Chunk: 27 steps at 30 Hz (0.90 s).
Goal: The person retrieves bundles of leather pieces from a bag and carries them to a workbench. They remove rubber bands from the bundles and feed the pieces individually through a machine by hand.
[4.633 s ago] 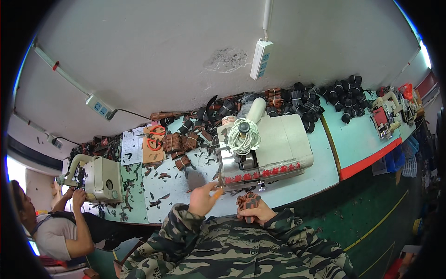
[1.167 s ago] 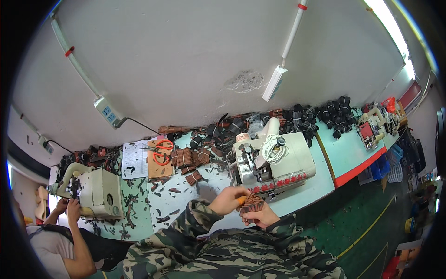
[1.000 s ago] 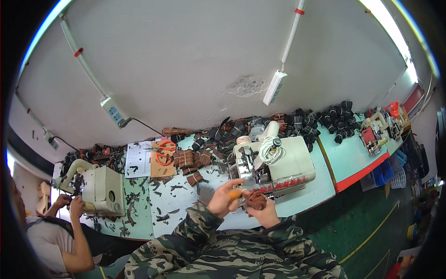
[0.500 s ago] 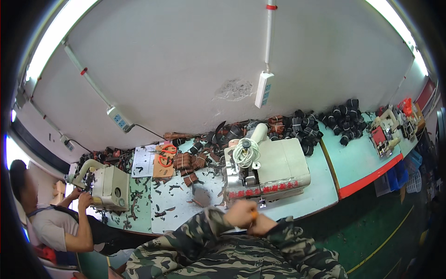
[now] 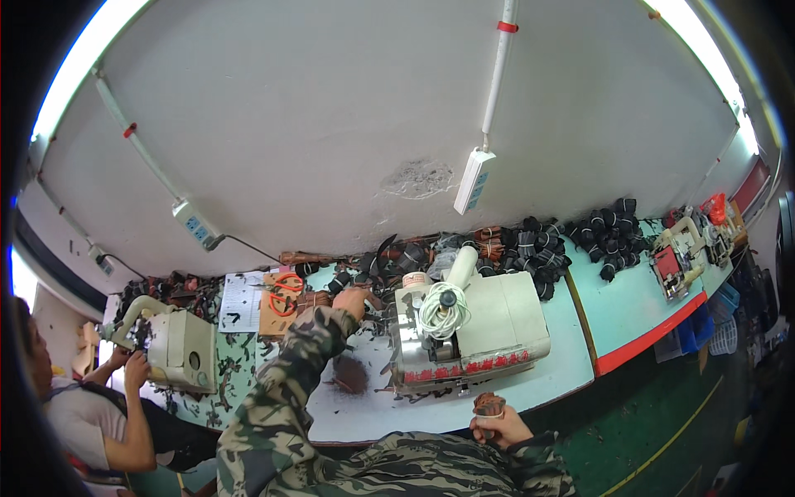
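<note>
My left hand [image 5: 354, 301] reaches over the table to the brown strips lying left of the cream machine [image 5: 497, 319]. Its fingers are hard to make out there. Close beside it lies a bundle of brown strips [image 5: 313, 301]. In front of my body, off the table's front edge, my right hand [image 5: 508, 429] is closed around a small bundle of brown strips [image 5: 489, 406] with a pale band round it. A coiled white cord [image 5: 445, 311] rests on top of the machine.
Orange-handled scissors [image 5: 286, 294] and a printed sheet [image 5: 240, 301] lie left of my left arm. Black bundles [image 5: 538, 253] are heaped behind the machine. At far left a person [image 5: 99, 414] works at another cream machine [image 5: 178, 352]. Dark scraps litter the table [image 5: 331, 422].
My hands were together before my body and have parted. The left has stretched forward to the brown strips. The right has moved right and lower, and the brown bundle now shows in it.
</note>
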Motion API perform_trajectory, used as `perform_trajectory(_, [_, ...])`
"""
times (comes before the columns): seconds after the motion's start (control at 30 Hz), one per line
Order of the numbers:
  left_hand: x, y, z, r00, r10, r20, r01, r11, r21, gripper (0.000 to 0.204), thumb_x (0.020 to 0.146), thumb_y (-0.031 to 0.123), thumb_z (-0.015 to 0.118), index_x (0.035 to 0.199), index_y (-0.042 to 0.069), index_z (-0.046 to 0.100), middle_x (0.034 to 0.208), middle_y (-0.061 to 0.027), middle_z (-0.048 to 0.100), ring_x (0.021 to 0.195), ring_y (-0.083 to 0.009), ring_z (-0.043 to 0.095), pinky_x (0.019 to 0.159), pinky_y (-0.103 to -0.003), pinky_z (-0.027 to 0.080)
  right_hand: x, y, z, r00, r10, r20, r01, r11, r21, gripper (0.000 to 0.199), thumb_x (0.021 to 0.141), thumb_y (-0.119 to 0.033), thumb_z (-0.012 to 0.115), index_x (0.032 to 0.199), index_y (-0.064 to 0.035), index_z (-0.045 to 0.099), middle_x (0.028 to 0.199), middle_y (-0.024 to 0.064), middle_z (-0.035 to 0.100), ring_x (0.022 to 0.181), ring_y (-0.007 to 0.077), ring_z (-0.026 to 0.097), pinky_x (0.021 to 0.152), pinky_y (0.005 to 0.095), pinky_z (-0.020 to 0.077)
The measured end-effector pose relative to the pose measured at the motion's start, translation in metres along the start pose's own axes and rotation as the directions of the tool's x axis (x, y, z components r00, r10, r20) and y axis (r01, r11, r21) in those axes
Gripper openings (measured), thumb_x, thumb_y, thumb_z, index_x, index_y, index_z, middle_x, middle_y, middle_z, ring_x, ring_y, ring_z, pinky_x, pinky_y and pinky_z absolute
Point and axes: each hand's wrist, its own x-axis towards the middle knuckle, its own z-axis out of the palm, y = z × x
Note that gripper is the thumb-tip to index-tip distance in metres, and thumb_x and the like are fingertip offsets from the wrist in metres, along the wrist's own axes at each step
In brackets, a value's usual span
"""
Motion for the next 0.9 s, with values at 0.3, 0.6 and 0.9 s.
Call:
perform_trajectory(0.3, [0.042, -0.023, 0.021, 0.975, 0.005, 0.223, -0.026, 0.995, 0.092, 0.021, 0.068, 0.013, 0.062, 0.088, 0.008, 0.059, 0.088, -0.0114, 0.057, 0.086, -0.0286, 0.054, 0.075, -0.038, 0.046, -0.017, 0.045, 0.014, 0.932, -0.035, -0.362, 0.118, 0.970, 0.211, 0.020, 0.077, -0.002, 0.058, 0.094, 0.0018, 0.048, 0.078, 0.0155, 0.058, 0.063, 0.0227, 0.058, 0.050, 0.0337, 0.0454])
perform_trajectory(0.6, [-0.058, 0.009, -0.054, 0.648, 0.414, -0.640, -0.544, 0.839, -0.008, 0.018, 0.059, -0.002, 0.057, 0.076, 0.003, 0.054, 0.082, -0.0075, 0.055, 0.066, -0.0243, 0.054, 0.056, -0.032, 0.044, 0.014, 0.028, 0.014, 0.975, -0.007, -0.220, 0.034, 0.992, 0.118, 0.020, 0.077, -0.003, 0.059, 0.093, 0.0028, 0.049, 0.080, 0.0140, 0.059, 0.065, 0.0204, 0.059, 0.053, 0.0299, 0.0479])
perform_trajectory(0.9, [-0.130, 0.062, -0.067, 0.893, -0.222, -0.391, -0.133, 0.700, -0.701, 0.014, 0.071, -0.004, 0.063, 0.081, 0.000, 0.054, 0.074, -0.0076, 0.058, 0.065, -0.0167, 0.060, 0.055, -0.026, 0.048, 0.026, 0.012, -0.019, 0.985, -0.062, -0.158, 0.057, 0.998, -0.037, 0.023, 0.075, -0.002, 0.058, 0.095, 0.0016, 0.048, 0.081, 0.0143, 0.059, 0.066, 0.0218, 0.059, 0.052, 0.0315, 0.0490])
